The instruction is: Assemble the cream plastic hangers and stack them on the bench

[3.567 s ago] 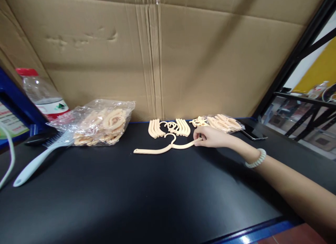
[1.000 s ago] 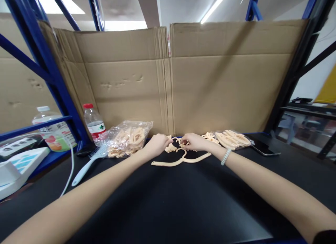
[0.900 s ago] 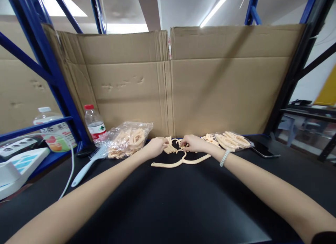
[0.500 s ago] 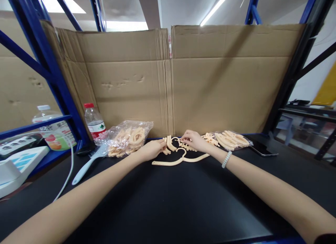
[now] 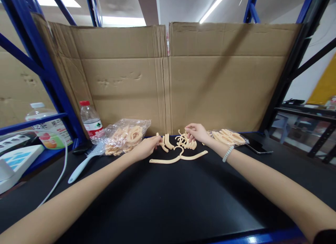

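My left hand (image 5: 148, 148) is closed on a cream plastic hanger arm, its tip poking up past the fingers. Beside it several curved hanger arms (image 5: 168, 142) lie in a row. Above a cluster of cream hanger hooks (image 5: 188, 142), my right hand (image 5: 197, 133) pinches with thumb and fingertips; whatever is in the pinch is too small to make out. Between the hands and nearer to me lies an assembled hanger (image 5: 180, 157), hook pointing away, arms spread on the black tabletop (image 5: 168, 198).
Left stand a plastic bag of cream parts (image 5: 127, 136), a pale blue brush (image 5: 85, 163), a red-capped bottle (image 5: 90, 120) and a white cable (image 5: 63, 167). Right are more bagged parts (image 5: 228, 136) and a phone (image 5: 258, 146). A cardboard wall (image 5: 223, 79) closes the back.
My left hand has drawn slightly left from the row of arms, and a piece now shows in its fingers. My right hand has lifted off the hooks, uncovering more of them.
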A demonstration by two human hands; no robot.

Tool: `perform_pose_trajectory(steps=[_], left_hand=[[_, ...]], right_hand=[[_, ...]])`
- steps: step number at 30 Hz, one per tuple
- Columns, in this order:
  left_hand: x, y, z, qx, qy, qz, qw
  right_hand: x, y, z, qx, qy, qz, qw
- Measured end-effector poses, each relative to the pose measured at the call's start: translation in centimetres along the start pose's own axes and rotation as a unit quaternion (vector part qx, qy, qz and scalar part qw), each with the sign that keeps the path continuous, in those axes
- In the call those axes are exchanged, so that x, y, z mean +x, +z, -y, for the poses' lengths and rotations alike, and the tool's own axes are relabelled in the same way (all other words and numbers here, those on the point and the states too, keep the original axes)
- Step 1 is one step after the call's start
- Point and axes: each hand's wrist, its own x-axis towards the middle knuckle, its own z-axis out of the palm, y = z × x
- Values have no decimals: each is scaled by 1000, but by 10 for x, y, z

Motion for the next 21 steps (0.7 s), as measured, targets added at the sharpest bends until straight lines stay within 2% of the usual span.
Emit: perform_pose_trajectory(steps=[4,9,14,18,21], left_hand=[[-4,-4,-20,-80,-45,-65,994],[-17,0,-41,-201,-103,-110,968],[-26,10,-48,-294,-144,-130,936],[-26,16,-45,-336,-161,-149,916],[-26,18,-42,-363,-176,-167,900]], right_hand=[[17,5,7,-32,9,22,999],[30,11,19,-149,-34,58,986],[39,15,40,-333,-98,107,932],[51,26,55,-443,-104,134,880],[62,35,66,-479,-99,147,859]])
